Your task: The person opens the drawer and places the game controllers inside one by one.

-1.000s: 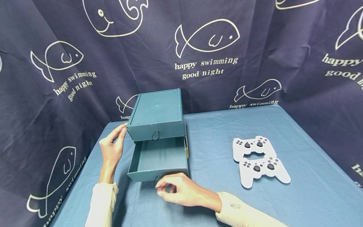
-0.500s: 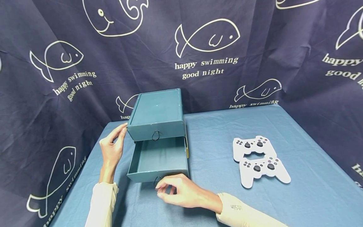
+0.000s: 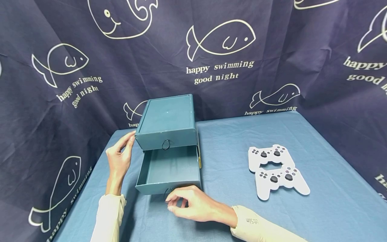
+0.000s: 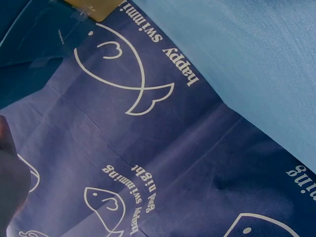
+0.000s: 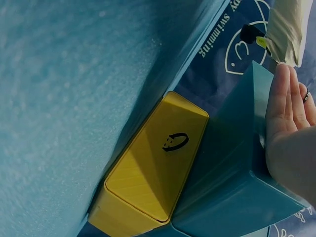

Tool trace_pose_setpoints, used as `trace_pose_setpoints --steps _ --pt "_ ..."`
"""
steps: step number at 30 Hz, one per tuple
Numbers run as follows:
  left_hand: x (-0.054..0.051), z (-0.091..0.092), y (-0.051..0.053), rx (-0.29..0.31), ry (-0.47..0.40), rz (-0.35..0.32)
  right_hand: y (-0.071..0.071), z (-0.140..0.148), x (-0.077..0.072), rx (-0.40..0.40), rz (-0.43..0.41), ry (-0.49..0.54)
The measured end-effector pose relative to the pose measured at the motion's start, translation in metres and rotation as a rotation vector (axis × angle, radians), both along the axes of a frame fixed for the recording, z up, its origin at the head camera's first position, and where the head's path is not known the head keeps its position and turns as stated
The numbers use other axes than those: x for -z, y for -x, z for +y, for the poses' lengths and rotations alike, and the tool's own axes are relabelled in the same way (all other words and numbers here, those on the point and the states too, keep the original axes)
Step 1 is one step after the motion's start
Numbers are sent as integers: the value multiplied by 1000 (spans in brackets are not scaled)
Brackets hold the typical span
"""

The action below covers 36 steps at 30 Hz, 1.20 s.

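A teal drawer cabinet (image 3: 169, 114) stands on the table, its top drawer in place. Its lower drawer (image 3: 169, 166) is pulled out, with a bare floor showing. My left hand (image 3: 120, 153) holds the cabinet's upper front left corner between thumb and fingertips. In the left wrist view only a dark part of the hand (image 4: 12, 182) shows at the edge. At the lower drawer's front, my right hand (image 3: 196, 203) pinches a black loop handle (image 3: 167, 192) with bent index finger and thumb. The right wrist view has this hand (image 5: 291, 148) beside the teal drawer front (image 5: 232, 163); the fingertip contact is hidden there.
Two white game controllers (image 3: 270, 151) lie partly overlapping on the blue cloth (image 3: 223, 151) to the right. Below the teal drawer is a yellow section (image 5: 153, 163) with a black loop. A dark fish-print curtain (image 3: 223, 97) stands behind and at both sides.
The lower drawer and my right hand have shifted very slightly toward me since one second ago. My left hand, the cabinet and the controllers stay where they were.
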<state>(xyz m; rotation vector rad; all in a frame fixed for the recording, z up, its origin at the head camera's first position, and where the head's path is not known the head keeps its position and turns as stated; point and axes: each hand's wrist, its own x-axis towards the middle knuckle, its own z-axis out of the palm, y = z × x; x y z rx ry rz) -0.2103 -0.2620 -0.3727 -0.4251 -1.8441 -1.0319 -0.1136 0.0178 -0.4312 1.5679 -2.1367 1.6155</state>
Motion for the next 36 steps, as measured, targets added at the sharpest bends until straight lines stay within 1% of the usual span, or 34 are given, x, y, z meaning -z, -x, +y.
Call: trace_pose_setpoints --steps 6,9,13,17,25,30,33,36 --pt "-1 1 -1 1 -1 -2 -2 2 -1 17 50 -6" --pt "-1 1 -3 -2 -1 -3 -3 5 -1 23 61 -13" --pt "-2 2 -3 -4 1 -7 -4 10 -3 21 31 -20" --pt "-2 1 -3 1 3 -4 -3 16 -6 17 21 -8" --pt "-1 0 -2 -3 3 -6 1 36 -17 -1 126 35" --pt "-1 0 -2 -3 0 -3 6 53 -25 -8 193 115" --pt "-1 0 -2 0 4 0 10 64 -28 18 247 176" --pt "-1 1 -3 0 8 2 13 75 -30 52 281 223"
